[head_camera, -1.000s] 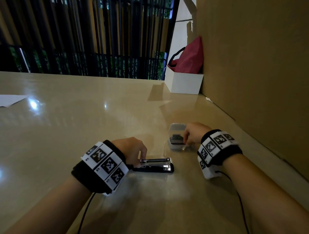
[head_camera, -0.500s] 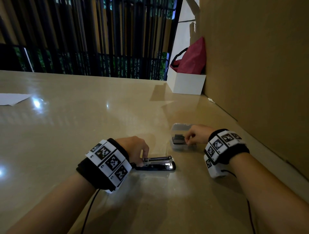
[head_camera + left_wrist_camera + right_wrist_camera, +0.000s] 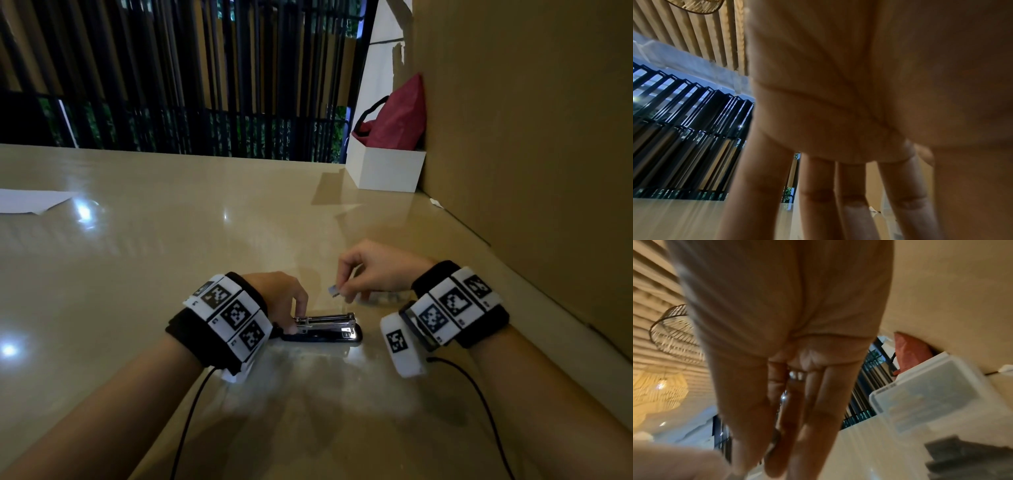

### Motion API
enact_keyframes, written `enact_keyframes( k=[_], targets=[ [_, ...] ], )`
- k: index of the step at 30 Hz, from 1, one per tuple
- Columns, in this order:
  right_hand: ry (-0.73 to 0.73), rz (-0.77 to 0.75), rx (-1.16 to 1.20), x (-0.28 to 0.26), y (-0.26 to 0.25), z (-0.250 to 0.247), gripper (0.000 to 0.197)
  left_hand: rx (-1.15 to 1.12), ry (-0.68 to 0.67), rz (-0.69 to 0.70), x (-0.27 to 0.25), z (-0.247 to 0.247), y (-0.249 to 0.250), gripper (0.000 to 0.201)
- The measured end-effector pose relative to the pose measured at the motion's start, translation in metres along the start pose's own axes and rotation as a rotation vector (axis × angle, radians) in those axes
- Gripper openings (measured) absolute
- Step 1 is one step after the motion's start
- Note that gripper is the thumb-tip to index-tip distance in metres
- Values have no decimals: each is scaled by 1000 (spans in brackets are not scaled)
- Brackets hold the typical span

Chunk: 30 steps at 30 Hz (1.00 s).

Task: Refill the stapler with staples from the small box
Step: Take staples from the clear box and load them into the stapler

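Note:
A small stapler (image 3: 329,330) lies open on the beige table, its metal staple channel facing up. My left hand (image 3: 296,310) grips its rear end with curled fingers and holds it down. My right hand (image 3: 344,291) hovers just above and behind the stapler's front, pinching a short strip of staples (image 3: 333,291) between thumb and fingers. The small clear plastic box (image 3: 382,297) sits behind that hand, mostly hidden. The right wrist view shows the same box (image 3: 927,395) with its lid up and dark staples (image 3: 962,456) inside. The left wrist view shows only palm and fingers.
A tall cardboard wall (image 3: 531,137) runs along the table's right side. A white box (image 3: 387,168) holding a red bag (image 3: 394,120) stands at the far right. A white paper sheet (image 3: 27,202) lies at the far left. Black slats close off the back.
My right hand has lifted out of the clear box with a strip of staples and moved left toward the stapler. My left hand has kept its hold on the stapler.

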State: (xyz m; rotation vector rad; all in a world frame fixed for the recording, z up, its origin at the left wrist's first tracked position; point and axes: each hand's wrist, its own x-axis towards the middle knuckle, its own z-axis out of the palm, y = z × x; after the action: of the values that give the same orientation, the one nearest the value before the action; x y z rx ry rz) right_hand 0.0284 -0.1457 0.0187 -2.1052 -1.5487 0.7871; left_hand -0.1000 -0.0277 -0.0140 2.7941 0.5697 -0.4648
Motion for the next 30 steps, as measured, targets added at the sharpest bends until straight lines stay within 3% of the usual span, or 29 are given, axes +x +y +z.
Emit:
enact_keyframes(
  k=[6,10,16,21,25,30],
  targets=[
    [-1,-58,28,15,-8,17,30,-66,-27,2,-1,-2,-1,37],
    [70,-90,84,15,-7,22,25,-249,74,72,-2,-6,-9,29],
    [223,-204,181,13,-1,26,26,-600,17,86,0,-9,-11,45],
    [292,-216,131,11,3,29,29,-507,135,98,2,-11,-10,36],
    [209,-163,130,3,2,26,10,-413,214,123,3,-6,-8,33],
    [194,-141,45,-1,4,23,21,-338,286,166,4,-1,-4,29]
  ],
)
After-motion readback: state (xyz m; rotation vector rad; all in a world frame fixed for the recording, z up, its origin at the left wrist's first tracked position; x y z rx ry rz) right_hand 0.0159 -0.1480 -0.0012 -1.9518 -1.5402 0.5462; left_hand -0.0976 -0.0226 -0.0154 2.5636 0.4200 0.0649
